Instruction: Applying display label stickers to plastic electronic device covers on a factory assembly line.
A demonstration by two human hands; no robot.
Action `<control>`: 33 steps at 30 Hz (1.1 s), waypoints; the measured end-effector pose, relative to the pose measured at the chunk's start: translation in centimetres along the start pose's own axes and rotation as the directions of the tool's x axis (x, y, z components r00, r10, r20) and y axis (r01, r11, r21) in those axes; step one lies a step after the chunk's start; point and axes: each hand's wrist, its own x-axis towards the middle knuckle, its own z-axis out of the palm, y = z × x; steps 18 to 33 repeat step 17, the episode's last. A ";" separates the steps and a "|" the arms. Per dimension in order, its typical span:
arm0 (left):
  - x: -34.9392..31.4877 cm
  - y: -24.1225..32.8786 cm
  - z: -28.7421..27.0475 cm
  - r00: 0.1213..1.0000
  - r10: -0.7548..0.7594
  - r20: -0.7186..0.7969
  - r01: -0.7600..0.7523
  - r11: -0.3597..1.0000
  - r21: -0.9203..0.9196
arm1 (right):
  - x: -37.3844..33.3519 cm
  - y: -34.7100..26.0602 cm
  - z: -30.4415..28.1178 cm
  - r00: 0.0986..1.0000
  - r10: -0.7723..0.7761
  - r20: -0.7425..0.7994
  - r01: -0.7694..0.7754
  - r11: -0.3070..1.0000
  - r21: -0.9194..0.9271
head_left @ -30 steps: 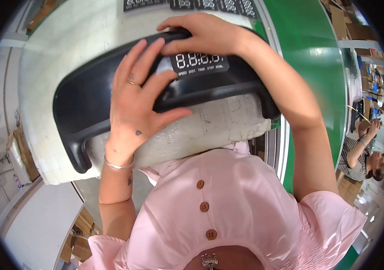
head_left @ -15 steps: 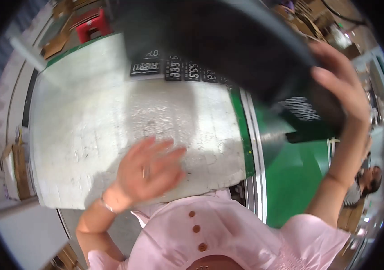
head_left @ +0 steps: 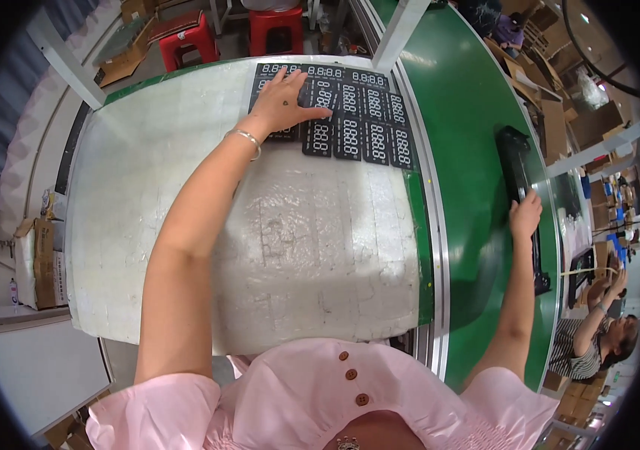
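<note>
My left hand reaches to the far part of the work table, its fingers spread over black display panels with pale segmented digits. Several of these panels lie edge to edge in rows, and the hand covers part of them. Whether its fingertips press on one is hard to make out. Out to the right, my right hand grips the side of a long black plastic housing. The housing rests on the green conveyor belt, seen nearly edge-on, with part of it hidden behind the hand and forearm.
A worn, pale sheet covers the table. A metal rail runs between table and belt. White posts stand at the far corners. Red stools are beyond the table. At the far right, a co-worker in a striped top raises their hands.
The large black housing has gone from close before me down onto the belt, with my right hand still at it. My left hand has moved forward from the near table to the display panels.
</note>
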 end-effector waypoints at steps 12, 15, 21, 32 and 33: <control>-1.2 1.4 -1.8 0.995 -0.009 -0.098 0.010 1.000 0.006 | 2.1 -30.9 -12.7 0.771 -0.589 -0.242 0.462 0.255 0.849; -2.6 3.9 -5.0 0.936 0.186 -0.299 -0.183 0.982 0.039 | 3.1 -33.3 -15.2 0.746 -0.542 -0.386 0.553 0.182 0.813; -3.7 4.1 -6.1 0.900 0.263 -0.348 -0.255 0.964 0.070 | 3.6 -33.9 -16.7 0.657 -0.709 -0.256 0.468 0.117 0.876; -3.7 4.1 -6.1 0.900 0.263 -0.348 -0.255 0.964 0.070 | 3.6 -33.9 -16.7 0.657 -0.709 -0.256 0.468 0.117 0.876; -3.7 4.1 -6.1 0.900 0.263 -0.348 -0.255 0.964 0.070 | 3.6 -33.9 -16.7 0.657 -0.709 -0.256 0.468 0.117 0.876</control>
